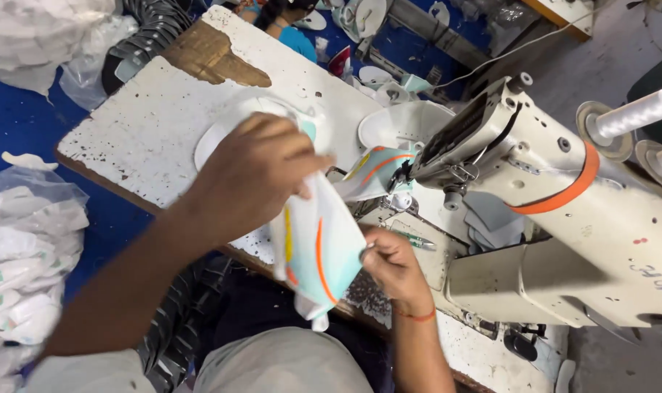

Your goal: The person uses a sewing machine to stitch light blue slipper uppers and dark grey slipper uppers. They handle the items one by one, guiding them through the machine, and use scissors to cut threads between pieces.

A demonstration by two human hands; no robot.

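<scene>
A left hand (254, 171) grips the top of a pale blue, orange-striped fabric piece (320, 251); the right hand (391, 263) pinches its lower edge. A sewing machine (557, 211) stands just beyond the right hand.

A white work table (138, 131), its paint chipping and a bare brown patch showing at the far edge, is carrying a cream sewing machine (564, 218) on the right. White cut pieces (404, 124) are lying on it near the machine's head, and a pale flat piece (214, 138) is resting left of them.
</scene>
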